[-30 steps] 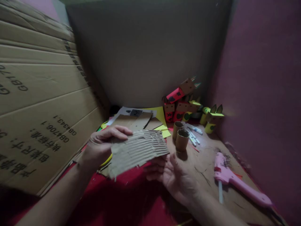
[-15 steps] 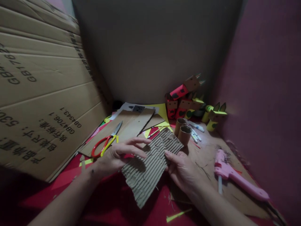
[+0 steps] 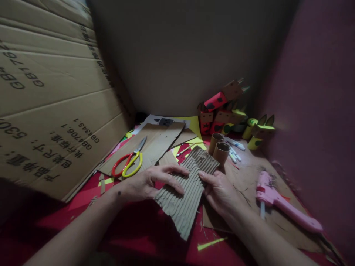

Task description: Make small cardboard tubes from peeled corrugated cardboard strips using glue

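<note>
A piece of corrugated cardboard (image 3: 184,207) with ragged edges is held up over the red surface, ridges facing me. My right hand (image 3: 222,192) grips its right edge, thumb on top and fingers behind. My left hand (image 3: 163,181) is on its left side, fingers lying over the ridges, the thumb hidden. Just beyond the piece stand two brown cardboard tubes (image 3: 221,152). Scissors (image 3: 133,162) with one red and one yellow handle lie beyond my left hand, on a flat cardboard sheet (image 3: 155,142).
A pink glue gun (image 3: 288,208) rests on a cardboard sheet (image 3: 238,173) at the right. Behind are white markers (image 3: 234,147) and red and yellow animal figures (image 3: 217,101). A large cardboard box (image 3: 61,92) rises at the left; a yellow strip (image 3: 212,244) lies in front.
The view has shifted slightly. My left hand has moved right, its fingers further onto the corrugated piece, which is tilted more steeply. More of the scissors' yellow handle shows.
</note>
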Tool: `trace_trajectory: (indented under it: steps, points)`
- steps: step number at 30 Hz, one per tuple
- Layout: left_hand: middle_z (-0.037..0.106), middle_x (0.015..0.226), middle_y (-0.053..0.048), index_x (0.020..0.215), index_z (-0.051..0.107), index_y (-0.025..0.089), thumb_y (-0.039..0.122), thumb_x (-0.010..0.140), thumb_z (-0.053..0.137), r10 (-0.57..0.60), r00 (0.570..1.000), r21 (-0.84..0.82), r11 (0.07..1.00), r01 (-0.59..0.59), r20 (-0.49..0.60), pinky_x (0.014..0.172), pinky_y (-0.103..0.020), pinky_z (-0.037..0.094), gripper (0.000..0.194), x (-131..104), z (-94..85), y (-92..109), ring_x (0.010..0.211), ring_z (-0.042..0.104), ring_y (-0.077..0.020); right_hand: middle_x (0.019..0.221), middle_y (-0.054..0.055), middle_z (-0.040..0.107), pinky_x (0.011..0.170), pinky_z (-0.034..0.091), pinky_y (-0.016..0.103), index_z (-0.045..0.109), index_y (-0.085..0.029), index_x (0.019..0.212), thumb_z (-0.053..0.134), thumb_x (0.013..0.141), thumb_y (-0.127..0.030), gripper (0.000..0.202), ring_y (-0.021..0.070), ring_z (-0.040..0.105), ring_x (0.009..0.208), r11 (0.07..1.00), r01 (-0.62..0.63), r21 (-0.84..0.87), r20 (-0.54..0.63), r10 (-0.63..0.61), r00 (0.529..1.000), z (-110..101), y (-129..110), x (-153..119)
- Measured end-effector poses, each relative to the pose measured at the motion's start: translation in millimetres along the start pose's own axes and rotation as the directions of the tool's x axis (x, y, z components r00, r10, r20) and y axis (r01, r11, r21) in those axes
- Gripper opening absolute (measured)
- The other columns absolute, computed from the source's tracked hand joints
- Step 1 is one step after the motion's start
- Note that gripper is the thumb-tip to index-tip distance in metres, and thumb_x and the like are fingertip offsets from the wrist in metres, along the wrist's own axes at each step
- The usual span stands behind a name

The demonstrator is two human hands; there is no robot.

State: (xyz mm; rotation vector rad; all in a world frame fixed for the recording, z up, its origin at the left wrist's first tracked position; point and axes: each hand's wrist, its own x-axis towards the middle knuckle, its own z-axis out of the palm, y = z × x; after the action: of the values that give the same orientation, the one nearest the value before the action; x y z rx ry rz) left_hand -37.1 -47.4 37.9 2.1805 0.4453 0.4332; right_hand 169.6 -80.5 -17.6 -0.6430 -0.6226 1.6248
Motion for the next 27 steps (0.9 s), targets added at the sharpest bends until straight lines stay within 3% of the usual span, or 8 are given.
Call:
trace_trajectory:
  steps: [3, 9, 14, 18, 24, 27]
  points:
    - [0.047, 0.134, -0.007, 0.102, 0.070, 0.025, 0.025, 0.080, 0.063, 0.000, 0.999, -0.006, 1.000, 0.000, 0.041, 0.102, -0.034, 0.037, 0.023, -0.5, 6.7, 2.2, 0.120, 0.046, -0.0244, 0.074, 0.005, 0.071, 0.062, 0.052, 0.029, 0.067, -0.013, 0.080, 0.070, 0.065, -0.012, 0.015, 0.0161, 0.064, 0.061, 1.000, -0.013, -0.024, -0.022, 0.012, 1.000, -0.4, -0.3, -0.5]
    - [0.062, 0.113, -0.008, 0.096, 0.073, 0.023, 0.024, 0.079, 0.065, 0.003, 1.000, -0.092, 0.996, -0.001, 0.024, 0.089, -0.029, 0.047, 0.019, -1.8, 14.3, 0.0, 0.098, 0.061, -0.0193, 0.079, 0.005, 0.071, 0.069, 0.053, 0.033, 0.066, -0.014, 0.082, 0.067, 0.069, -0.011, 0.014, 0.0186, 0.066, 0.072, 1.000, 0.002, 0.006, 0.017, -0.003, 1.000, 0.3, 4.0, -0.4]
    - [0.061, 0.115, -0.008, 0.099, 0.071, 0.025, 0.024, 0.066, 0.076, 0.024, 0.999, -0.093, 0.995, -0.022, 0.024, 0.091, -0.033, 0.046, 0.033, -1.6, 12.3, -0.1, 0.103, 0.058, -0.0224, 0.081, 0.005, 0.071, 0.071, 0.052, 0.033, 0.066, -0.014, 0.086, 0.065, 0.070, -0.010, 0.017, 0.0191, 0.065, 0.075, 1.000, 0.009, 0.027, 0.040, -0.010, 0.999, 2.0, 3.3, -0.8]
    - [0.059, 0.118, -0.008, 0.102, 0.070, 0.025, 0.025, 0.067, 0.075, 0.072, 0.997, -0.117, 0.990, -0.073, -0.016, 0.091, -0.034, 0.046, 0.035, -1.1, 13.4, 1.3, 0.105, 0.056, -0.0228, 0.082, 0.004, 0.070, 0.067, 0.051, 0.029, 0.065, -0.016, 0.090, 0.065, 0.072, -0.012, 0.018, 0.0158, 0.064, 0.071, 0.999, 0.015, 0.049, 0.038, -0.017, 0.999, -0.1, 0.4, -2.9]
    - [0.047, 0.131, -0.010, 0.104, 0.067, 0.024, 0.022, 0.067, 0.075, 0.050, 0.993, -0.040, 0.998, -0.055, -0.110, 0.101, -0.041, 0.035, 0.037, -5.4, 16.1, -3.0, 0.122, 0.042, -0.0274, 0.077, 0.005, 0.068, 0.053, 0.051, 0.025, 0.065, -0.012, 0.091, 0.067, 0.071, -0.017, 0.020, 0.0138, 0.061, 0.061, 0.993, -0.084, -0.088, 0.123, 0.094, 0.988, 0.3, 3.3, -9.4]
    - [0.035, 0.141, -0.009, 0.118, 0.058, 0.026, 0.029, 0.062, 0.079, 0.065, 0.979, -0.122, 0.988, -0.090, -0.193, 0.108, -0.048, 0.021, 0.060, -9.3, 15.5, -10.3, 0.133, 0.024, -0.0315, 0.061, 0.000, 0.062, 0.039, 0.046, 0.021, 0.065, -0.012, 0.083, 0.070, 0.068, -0.020, 0.018, 0.0094, 0.053, 0.044, 0.982, -0.074, -0.172, 0.062, 0.086, 0.994, 0.5, 5.5, -9.6]
